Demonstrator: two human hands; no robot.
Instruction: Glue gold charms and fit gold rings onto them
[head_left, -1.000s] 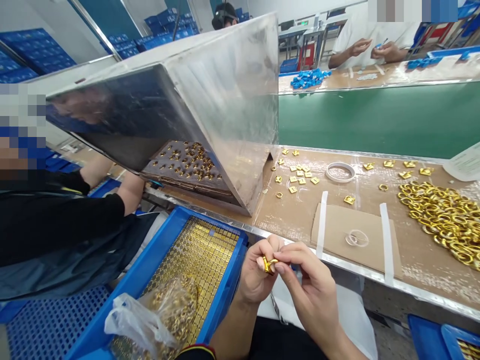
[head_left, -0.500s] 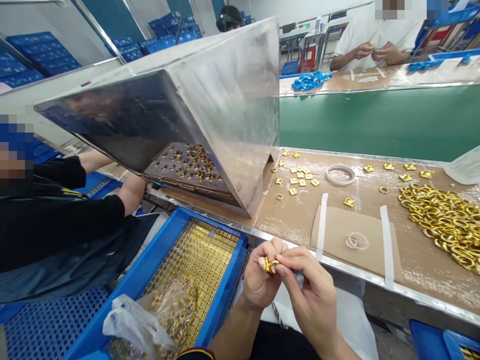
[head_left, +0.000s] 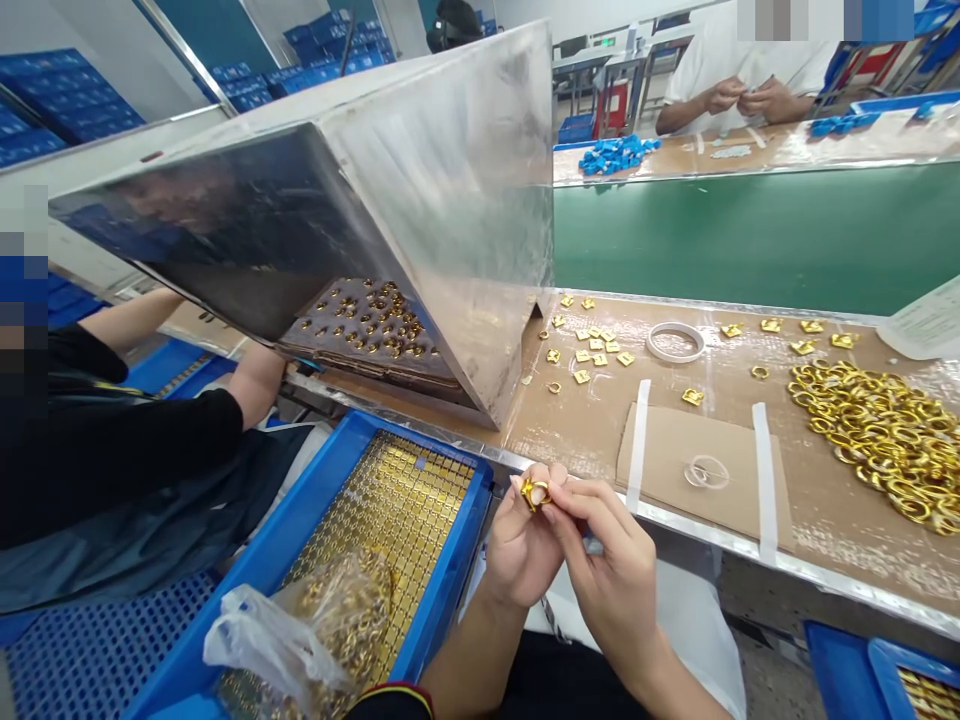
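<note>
A small gold ring-shaped piece [head_left: 535, 493] is pinched between my two hands, in front of the table's metal edge. My left hand [head_left: 519, 550] grips its left side with curled fingers. The thumb and fingertips of my right hand [head_left: 609, 545] close on its right side. On the table, a big heap of gold rings [head_left: 885, 440] lies at the right. Several square gold pieces [head_left: 598, 345] are scattered beyond my hands. A cardboard sheet [head_left: 699, 480] is taped down, with thin clear rings [head_left: 706, 472] on it.
A metal hood [head_left: 450, 200] stands at the left over a tray of gold pieces [head_left: 367, 320]. Below it, a blue crate [head_left: 446, 600] holds gold parts and a plastic bag [head_left: 285, 650]. One person sits at the far left, another across the green divider [head_left: 750, 230].
Both hands have risen slightly, and the gold piece has turned so that its ring opening shows more. The view has shifted a little.
</note>
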